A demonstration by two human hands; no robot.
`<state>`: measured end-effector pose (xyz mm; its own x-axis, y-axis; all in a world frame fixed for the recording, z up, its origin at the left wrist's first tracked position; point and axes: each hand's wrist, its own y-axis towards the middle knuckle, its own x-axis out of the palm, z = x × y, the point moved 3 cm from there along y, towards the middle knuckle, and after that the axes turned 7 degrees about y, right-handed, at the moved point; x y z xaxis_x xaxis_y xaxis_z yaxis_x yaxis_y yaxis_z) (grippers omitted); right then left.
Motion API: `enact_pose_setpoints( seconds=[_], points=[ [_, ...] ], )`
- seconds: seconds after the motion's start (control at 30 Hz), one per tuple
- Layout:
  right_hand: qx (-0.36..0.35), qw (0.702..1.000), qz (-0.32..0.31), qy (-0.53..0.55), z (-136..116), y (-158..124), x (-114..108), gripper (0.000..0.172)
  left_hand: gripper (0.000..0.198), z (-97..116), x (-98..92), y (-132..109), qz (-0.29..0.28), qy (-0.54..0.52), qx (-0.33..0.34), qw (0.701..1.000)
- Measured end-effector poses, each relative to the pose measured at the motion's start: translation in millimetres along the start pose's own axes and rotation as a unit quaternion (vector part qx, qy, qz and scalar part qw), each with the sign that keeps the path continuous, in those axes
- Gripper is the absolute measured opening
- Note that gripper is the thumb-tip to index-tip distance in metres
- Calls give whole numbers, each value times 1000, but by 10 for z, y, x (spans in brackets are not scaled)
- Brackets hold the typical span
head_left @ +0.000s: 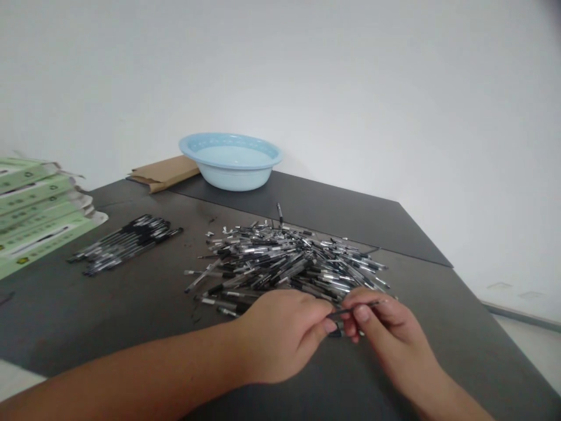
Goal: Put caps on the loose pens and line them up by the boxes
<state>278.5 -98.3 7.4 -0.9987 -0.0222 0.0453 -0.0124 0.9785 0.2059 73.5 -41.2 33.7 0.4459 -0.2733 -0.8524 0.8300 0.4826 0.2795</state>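
Note:
Just in front of a heap of pens (302, 269), my two hands meet over the dark table. A thin dark stick, by its look a pen refill (344, 312), runs between them. My left hand (280, 333) pinches its left end between thumb and fingers. The thumb and forefinger of my right hand (390, 333) press on its middle, and its right tip sticks out past them. My fingers hide part of the refill. The heaped pens are black, clear and silver, lying in all directions close behind my hands.
On the left, a bundle of pens (127, 242) lies side by side, near stacked green boxes (39, 213). A light blue basin (236, 175) stands at the back by the wall, next to a brown cardboard piece (166, 173). The table's edge (495, 318) slants down at right.

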Motion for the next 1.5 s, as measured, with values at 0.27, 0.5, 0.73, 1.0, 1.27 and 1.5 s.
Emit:
enact_pose_setpoints(
  seconds=[0.27,0.5,0.73,1.0,1.27,1.5],
  points=[
    [19,992,113,57,289,-86,-240,17,34,-1111,-617,29,-17,217,-165,962],
    [82,992,81,43,290,-105,-185,25,23,-1545,-548,-28,-68,198,-168,963],
    [88,992,83,32,297,-121,-235,26,24,-1413,-633,37,2,195,-169,966],
    [72,993,79,44,256,-145,-195,21,26,-1042,-467,99,96,-114,-206,967],
    [-22,988,125,90,137,-116,-176,12,20,-797,-240,101,43,-320,-213,922],
    [-93,974,161,128,14,-89,-181,11,14,-909,-118,110,43,-480,-230,845]
  ],
)
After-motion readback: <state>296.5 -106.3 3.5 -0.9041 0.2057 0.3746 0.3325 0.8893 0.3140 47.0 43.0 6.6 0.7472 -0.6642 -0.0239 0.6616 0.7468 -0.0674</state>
